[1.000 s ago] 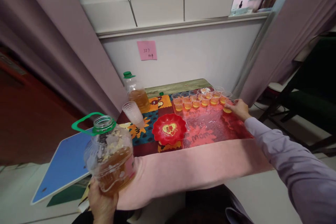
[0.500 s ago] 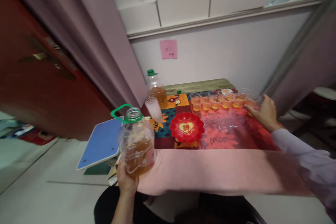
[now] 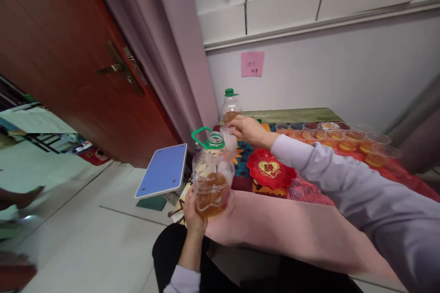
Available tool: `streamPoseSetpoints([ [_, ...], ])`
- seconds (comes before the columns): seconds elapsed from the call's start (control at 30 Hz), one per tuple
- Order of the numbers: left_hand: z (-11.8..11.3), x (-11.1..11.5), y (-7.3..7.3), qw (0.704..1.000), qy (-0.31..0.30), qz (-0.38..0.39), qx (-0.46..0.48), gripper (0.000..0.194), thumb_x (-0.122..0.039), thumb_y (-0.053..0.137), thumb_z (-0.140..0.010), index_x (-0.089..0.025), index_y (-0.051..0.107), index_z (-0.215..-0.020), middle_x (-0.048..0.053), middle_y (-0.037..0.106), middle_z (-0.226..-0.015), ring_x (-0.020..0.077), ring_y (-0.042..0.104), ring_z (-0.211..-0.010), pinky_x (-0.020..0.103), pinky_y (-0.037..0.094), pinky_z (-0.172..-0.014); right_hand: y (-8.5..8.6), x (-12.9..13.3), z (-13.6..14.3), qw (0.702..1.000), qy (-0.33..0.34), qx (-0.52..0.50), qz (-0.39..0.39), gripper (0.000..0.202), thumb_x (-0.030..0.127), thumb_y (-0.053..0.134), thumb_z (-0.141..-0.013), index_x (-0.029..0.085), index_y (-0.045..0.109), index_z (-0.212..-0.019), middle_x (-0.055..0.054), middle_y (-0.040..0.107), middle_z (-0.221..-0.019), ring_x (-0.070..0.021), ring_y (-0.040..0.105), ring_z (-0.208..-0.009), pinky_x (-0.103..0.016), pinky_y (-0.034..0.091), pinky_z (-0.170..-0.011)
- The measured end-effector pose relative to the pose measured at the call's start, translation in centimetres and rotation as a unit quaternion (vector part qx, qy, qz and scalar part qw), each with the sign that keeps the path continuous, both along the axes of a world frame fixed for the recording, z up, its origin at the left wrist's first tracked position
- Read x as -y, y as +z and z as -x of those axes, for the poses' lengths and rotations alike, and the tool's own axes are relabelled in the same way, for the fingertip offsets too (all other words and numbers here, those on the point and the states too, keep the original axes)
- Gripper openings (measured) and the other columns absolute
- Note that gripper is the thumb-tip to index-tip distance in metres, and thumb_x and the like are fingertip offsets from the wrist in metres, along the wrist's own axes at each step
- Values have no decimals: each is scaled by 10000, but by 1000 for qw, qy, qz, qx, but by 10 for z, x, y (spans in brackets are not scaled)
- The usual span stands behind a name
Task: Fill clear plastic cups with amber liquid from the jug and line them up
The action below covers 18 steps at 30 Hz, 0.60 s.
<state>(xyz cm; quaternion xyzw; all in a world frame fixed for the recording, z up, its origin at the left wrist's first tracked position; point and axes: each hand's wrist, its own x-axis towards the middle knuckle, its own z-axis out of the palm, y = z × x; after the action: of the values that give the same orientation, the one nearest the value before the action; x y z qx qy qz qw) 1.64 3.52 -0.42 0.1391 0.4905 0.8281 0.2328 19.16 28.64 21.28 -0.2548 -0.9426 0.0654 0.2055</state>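
My left hand (image 3: 195, 213) holds a large clear jug (image 3: 212, 187) low on its side. The jug is uncapped, with a green handle ring at its neck and amber liquid inside. My right hand (image 3: 250, 130) reaches across the table, its fingers closed at the rim of the stack of clear plastic cups (image 3: 228, 139) behind the jug. A second jug (image 3: 232, 110) with a green cap stands behind the stack, partly hidden by my right hand. Several clear cups with orange liquid (image 3: 335, 138) stand in rows at the right.
A red scalloped dish (image 3: 271, 168) lies on the table, below my right wrist. Pink cloth (image 3: 268, 219) covers the front edge. Left of the table are a blue-topped stool (image 3: 161, 169) and a red-brown door (image 3: 85, 50). A person's bare foot (image 3: 25, 199) shows at far left.
My right hand has moved left from the filled cups to the stacked cups. My left hand still holds the jug. The view has turned left.
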Motion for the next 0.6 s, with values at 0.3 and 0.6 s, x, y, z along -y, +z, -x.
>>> streamPoseSetpoints([
  [0.3, -1, 1, -4, 1000, 0, 4, -5, 535, -617, 811, -859, -214, 800, -1210, 81, 831, -1180, 269, 769, -1130, 418, 586, -1039, -5, -8, 47, 988, -46, 148, 4, 342, 194, 533, -1108, 89, 851, -1178, -258, 833, -1227, -359, 791, -1183, -399, 577, -989],
  [0.6, -2, 1, -4, 1000, 1, 15, -13, 563, -651, 800, -863, -211, 786, -1214, 85, 826, -1154, 274, 768, -1095, 433, 580, -1025, -20, -16, 43, 994, -61, 92, -9, 260, 204, 611, -1078, 123, 856, -1111, -215, 843, -1167, -311, 787, -1063, -375, 563, -915],
])
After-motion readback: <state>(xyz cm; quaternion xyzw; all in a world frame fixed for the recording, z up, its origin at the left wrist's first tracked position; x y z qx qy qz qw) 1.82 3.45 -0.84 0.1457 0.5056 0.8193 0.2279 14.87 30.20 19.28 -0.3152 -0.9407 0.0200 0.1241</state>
